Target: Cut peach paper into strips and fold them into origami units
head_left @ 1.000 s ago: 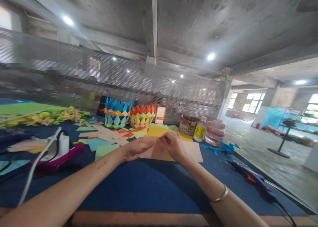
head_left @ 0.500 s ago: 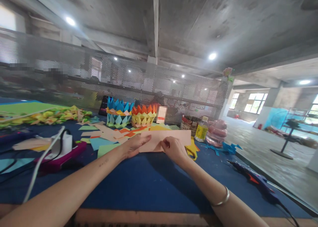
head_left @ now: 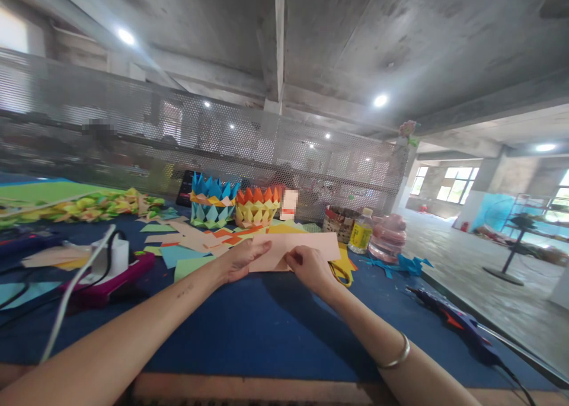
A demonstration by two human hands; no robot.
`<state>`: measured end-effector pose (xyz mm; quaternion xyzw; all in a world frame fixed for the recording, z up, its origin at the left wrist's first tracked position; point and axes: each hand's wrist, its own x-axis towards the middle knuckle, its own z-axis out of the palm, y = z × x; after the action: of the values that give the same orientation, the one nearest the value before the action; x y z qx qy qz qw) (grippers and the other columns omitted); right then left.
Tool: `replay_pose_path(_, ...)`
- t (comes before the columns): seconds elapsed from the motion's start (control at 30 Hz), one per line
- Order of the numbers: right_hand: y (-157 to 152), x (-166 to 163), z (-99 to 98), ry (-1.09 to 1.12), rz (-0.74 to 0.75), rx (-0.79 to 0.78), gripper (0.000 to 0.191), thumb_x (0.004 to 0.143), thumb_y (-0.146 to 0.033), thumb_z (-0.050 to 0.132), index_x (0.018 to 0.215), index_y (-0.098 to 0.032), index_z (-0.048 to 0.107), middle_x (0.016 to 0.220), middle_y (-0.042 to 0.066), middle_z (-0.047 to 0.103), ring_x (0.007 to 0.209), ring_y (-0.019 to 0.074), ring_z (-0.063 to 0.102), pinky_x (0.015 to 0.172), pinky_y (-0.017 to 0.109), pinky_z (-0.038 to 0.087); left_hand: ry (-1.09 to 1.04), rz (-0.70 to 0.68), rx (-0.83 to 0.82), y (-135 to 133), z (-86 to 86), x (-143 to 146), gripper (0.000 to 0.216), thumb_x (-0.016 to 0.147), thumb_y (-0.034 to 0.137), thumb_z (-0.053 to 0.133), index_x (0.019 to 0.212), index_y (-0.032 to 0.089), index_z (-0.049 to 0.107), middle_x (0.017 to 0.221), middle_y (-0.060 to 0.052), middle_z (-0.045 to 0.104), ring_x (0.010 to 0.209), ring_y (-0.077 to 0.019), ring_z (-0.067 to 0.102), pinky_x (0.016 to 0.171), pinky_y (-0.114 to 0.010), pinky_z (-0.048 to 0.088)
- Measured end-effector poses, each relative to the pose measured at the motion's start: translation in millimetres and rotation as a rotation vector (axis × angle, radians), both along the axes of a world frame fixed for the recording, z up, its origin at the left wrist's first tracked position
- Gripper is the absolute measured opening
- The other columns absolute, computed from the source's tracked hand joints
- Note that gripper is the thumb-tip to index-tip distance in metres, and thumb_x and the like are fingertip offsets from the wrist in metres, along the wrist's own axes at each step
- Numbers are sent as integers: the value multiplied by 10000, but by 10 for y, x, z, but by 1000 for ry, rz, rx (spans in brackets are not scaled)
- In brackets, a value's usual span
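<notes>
A peach-coloured sheet of paper (head_left: 302,247) is lifted off the blue table mat (head_left: 249,329), held between both hands. My left hand (head_left: 242,259) grips its left edge, thumb on top and fingers closed under it. My right hand (head_left: 310,268) pinches the lower edge near the middle, fingers curled. Yellow-handled scissors (head_left: 342,271) lie on the mat just right of my right hand, partly under the sheet. A silver bangle (head_left: 395,354) sits on my right wrist.
Two folded paper baskets, blue (head_left: 212,203) and orange-yellow (head_left: 258,207), stand at the back. Paper scraps (head_left: 186,249) lie to the left, beside a purple device (head_left: 111,272) with a white cable. A yellow bottle (head_left: 361,231), pink container (head_left: 386,237) and glue gun (head_left: 453,322) sit right.
A second ago the sheet lay flat on the mat under my hands. It has since been raised and folded over, showing the scissors; the last half second shows almost no movement.
</notes>
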<state>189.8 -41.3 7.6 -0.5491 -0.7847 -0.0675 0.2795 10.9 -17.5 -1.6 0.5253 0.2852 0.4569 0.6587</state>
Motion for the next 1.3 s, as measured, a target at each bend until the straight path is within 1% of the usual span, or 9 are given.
replay_pose_path(0.2,-5,-2,-8,-16,15,13,212,809,-255,493,657,-178,619,635,20,634,541,113,505,521,220,273,23,19,9,-25,17,6,435,633,379,730,971,116,653,950,-114,710,928,-255,634,774,-339,502)
replay_pose_path(0.33,-2,0,-19,-31,9,17,213,812,-261,491,658,-179,615,629,18,628,534,114,496,529,225,270,30,16,5,-58,39,9,433,625,381,735,959,119,653,940,-116,712,932,-267,632,772,-357,502)
replay_pose_path(0.53,-1,2,-13,-28,16,-1,208,813,-260,485,672,-177,613,646,19,629,555,113,500,539,220,269,58,48,56,-31,16,1,461,587,417,749,941,133,668,977,-111,703,995,-268,604,858,-370,465)
replay_pose_path(0.67,0,1,-5,-20,17,-19,196,803,-256,489,676,-170,610,647,19,624,557,107,490,542,214,265,67,31,75,-3,-9,-11,485,578,437,746,956,143,670,1017,-115,691,994,-269,605,883,-389,449)
replay_pose_path(0.77,10,7,-13,-18,20,-16,204,802,-268,491,667,-166,605,633,17,614,551,104,481,537,214,257,81,44,74,-9,-6,-6,454,598,432,734,943,143,673,997,-113,698,974,-263,616,874,-384,454)
replay_pose_path(0.87,21,16,-27,-15,23,-19,207,804,-273,489,669,-167,605,627,13,609,548,101,478,534,215,253,74,74,118,-4,-16,11,400,613,405,731,911,143,678,1005,-102,697,979,-246,614,887,-362,448)
replay_pose_path(1.1,50,41,-26,-16,36,9,227,821,-287,478,679,-168,608,650,16,625,560,103,490,540,218,262,78,129,169,109,-127,25,345,664,388,695,909,147,674,1033,-91,689,956,-222,622,881,-343,451)
replay_pose_path(1.2,76,90,8,-10,19,34,226,819,-297,484,693,-167,620,667,21,636,584,109,511,552,220,275,99,152,207,123,-124,15,351,670,400,679,907,141,673,1036,-95,687,990,-228,606,899,-343,437)
replay_pose_path(1.3,96,169,76,-12,-49,58,208,807,-293,497,707,-168,629,675,25,641,600,116,525,554,221,282,105,181,222,98,-84,5,374,657,411,680,920,146,666,1017,-95,693,1009,-236,596,901,-350,435)
